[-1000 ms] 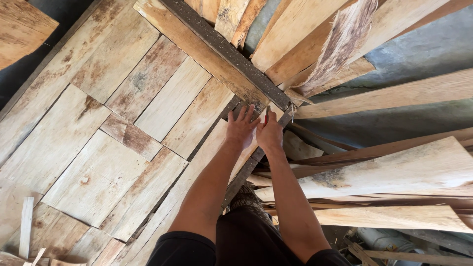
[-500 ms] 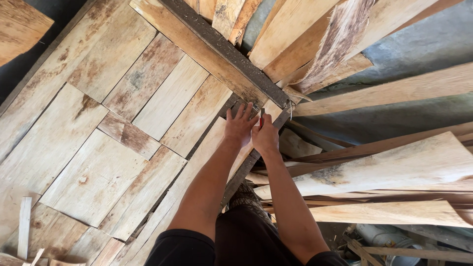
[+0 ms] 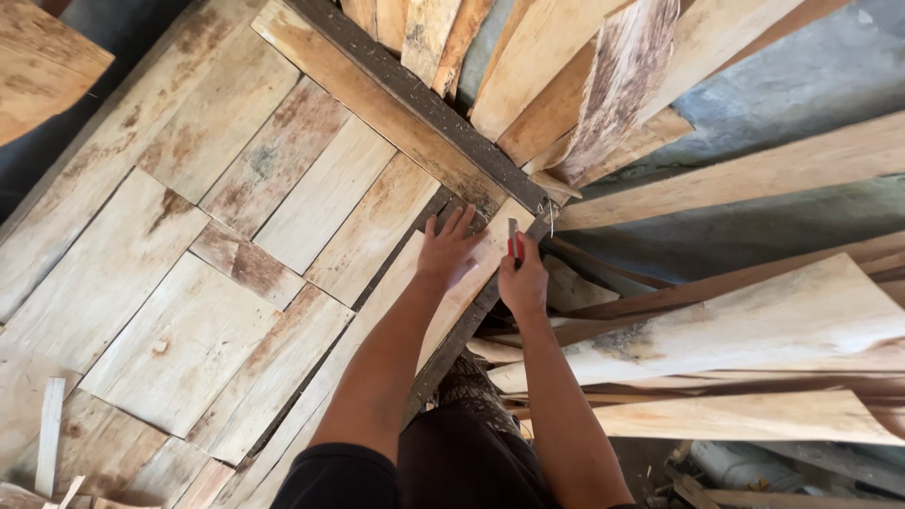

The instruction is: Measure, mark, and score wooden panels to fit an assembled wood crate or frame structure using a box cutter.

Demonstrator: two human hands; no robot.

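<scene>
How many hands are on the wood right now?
2. The left hand lies flat on a pale plank; the right hand, just beside it, grips a small red-handled tool. No other hands show.

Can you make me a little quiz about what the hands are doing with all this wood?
1. True or false: the left hand lies flat on a pale plank.
2. What does the right hand hold: A a saw, B a small red-handled tool, C a rope?
3. On which side of the picture is the pile of loose boards?

Key: 1 true; 2 B; 3 the picture's right side.
</scene>
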